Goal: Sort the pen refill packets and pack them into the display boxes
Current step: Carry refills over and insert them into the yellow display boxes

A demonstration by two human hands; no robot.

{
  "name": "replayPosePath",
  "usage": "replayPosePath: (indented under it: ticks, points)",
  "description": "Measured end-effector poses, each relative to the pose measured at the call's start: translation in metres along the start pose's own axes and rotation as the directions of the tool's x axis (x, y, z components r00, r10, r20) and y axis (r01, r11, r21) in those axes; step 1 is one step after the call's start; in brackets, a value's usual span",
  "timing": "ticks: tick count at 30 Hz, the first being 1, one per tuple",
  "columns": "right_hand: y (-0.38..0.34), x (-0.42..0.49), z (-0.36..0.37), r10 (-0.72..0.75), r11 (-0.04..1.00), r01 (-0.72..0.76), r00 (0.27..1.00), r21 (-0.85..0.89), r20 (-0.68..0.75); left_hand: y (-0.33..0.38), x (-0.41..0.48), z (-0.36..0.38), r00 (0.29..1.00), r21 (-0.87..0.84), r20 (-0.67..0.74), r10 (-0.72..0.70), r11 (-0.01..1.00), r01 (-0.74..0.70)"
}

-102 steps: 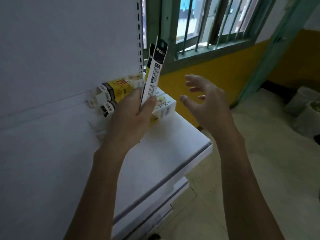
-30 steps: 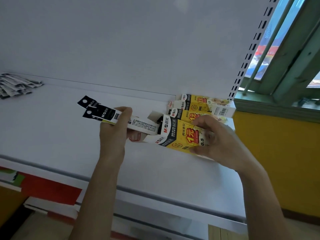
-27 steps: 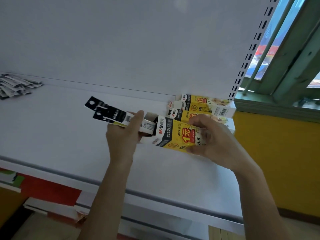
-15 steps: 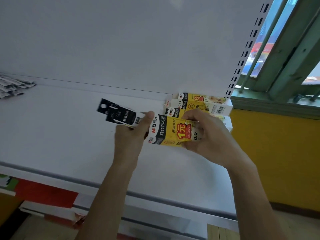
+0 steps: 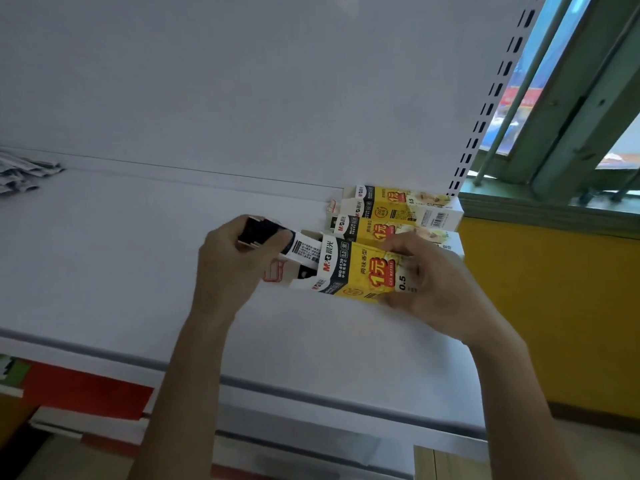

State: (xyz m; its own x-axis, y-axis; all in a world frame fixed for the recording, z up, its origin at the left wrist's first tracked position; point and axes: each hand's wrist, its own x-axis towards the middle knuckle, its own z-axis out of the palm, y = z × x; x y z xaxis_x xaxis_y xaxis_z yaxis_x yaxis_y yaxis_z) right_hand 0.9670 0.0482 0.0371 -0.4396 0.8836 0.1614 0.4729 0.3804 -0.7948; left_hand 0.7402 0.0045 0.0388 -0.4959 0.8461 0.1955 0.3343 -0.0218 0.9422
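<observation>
My left hand [image 5: 230,263] grips the black header end of a few pen refill packets [image 5: 303,249], whose white barcode end sits inside the open left mouth of a yellow and black display box [image 5: 353,271]. My right hand [image 5: 431,282] holds that box by its right end, just above the white shelf [image 5: 121,271]. Two more yellow display boxes lie behind it against the back panel, the farther box [image 5: 401,206] above the nearer box [image 5: 363,228].
A heap of loose refill packets [image 5: 20,173] lies at the shelf's far left. A perforated shelf upright [image 5: 485,109] and a green barred window stand at the right. Lower shelves and a red strip show below the front edge.
My left hand has pushed the packets rightward, deeper into the box, so less of them sticks out. The right hand keeps holding the box, now slightly lower.
</observation>
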Motion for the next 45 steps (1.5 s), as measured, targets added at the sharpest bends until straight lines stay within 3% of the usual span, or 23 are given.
replayPosePath:
  ticks: [2,5,7,11,14,19,22,26,28,30,31,33,35,38,41,45]
  points:
    - [-0.002,0.002,0.001,-0.008,1.0,0.008,1.0,0.002,-0.007,0.0,-0.002,0.003,0.997,0.056,0.059,0.041,0.997,-0.044]
    - [-0.007,0.005,0.002,-0.034,0.995,0.033,0.999,-0.097,-0.007,0.0,-0.008,0.015,0.959,0.12,0.266,0.092,0.985,-0.127]
    - [-0.007,0.007,0.003,-0.043,0.989,0.041,0.999,-0.144,-0.014,-0.003,-0.006,0.022,0.933,0.194,0.354,0.065,0.971,-0.141]
    - [-0.003,0.003,0.002,0.03,0.999,-0.03,0.999,0.025,-0.011,-0.003,0.0,0.018,0.956,0.016,0.292,-0.042,0.999,0.039]
    - [-0.001,0.003,0.001,0.051,0.998,-0.05,0.998,0.039,-0.022,-0.001,-0.002,0.017,0.966,-0.131,0.221,-0.133,0.978,0.164]
    - [-0.001,-0.001,0.001,0.063,0.997,-0.063,0.998,0.04,-0.005,-0.001,-0.002,0.02,0.964,-0.109,0.257,-0.073,0.988,0.104]
    - [-0.001,-0.001,0.001,0.047,0.995,-0.045,0.999,-0.09,0.016,-0.003,-0.005,0.033,0.91,0.043,0.403,-0.097,0.995,0.088]
    - [-0.001,0.001,-0.004,0.103,0.986,-0.094,0.993,-0.14,0.057,-0.013,-0.012,0.043,0.858,-0.024,0.47,-0.208,0.968,0.248]
    - [0.002,0.006,-0.004,0.134,0.984,-0.124,0.988,-0.131,0.073,-0.013,-0.013,0.042,0.885,-0.095,0.419,-0.204,0.959,0.266]
    - [0.01,0.011,0.0,0.152,0.978,-0.143,0.987,-0.153,0.05,-0.015,-0.012,0.04,0.936,-0.043,0.312,-0.163,0.982,0.186]
    - [0.014,0.013,0.002,0.141,0.969,-0.131,0.99,-0.208,0.031,-0.016,-0.012,0.038,0.966,0.093,0.227,-0.122,0.99,0.104]
    - [0.016,0.016,0.006,0.096,0.938,-0.088,0.995,-0.336,0.005,-0.021,-0.013,0.029,0.997,0.45,0.079,0.001,0.892,-0.037]
    - [0.005,0.02,0.011,0.002,0.932,-0.007,1.0,-0.363,-0.014,-0.027,-0.016,0.013,0.998,0.594,0.054,0.028,0.802,-0.054]
    - [-0.038,0.034,0.043,-0.267,0.914,0.271,0.962,-0.302,0.056,-0.039,-0.03,-0.024,1.0,0.667,0.003,-0.026,0.745,0.018]
    - [-0.088,0.044,0.111,-0.49,0.845,0.512,0.857,-0.154,0.157,-0.041,-0.06,-0.076,0.981,0.691,-0.192,0.002,0.711,0.134]
    - [-0.145,0.037,0.214,-0.677,0.733,0.67,0.705,0.115,0.211,-0.042,-0.106,-0.153,0.899,0.684,-0.438,0.023,0.657,0.317]
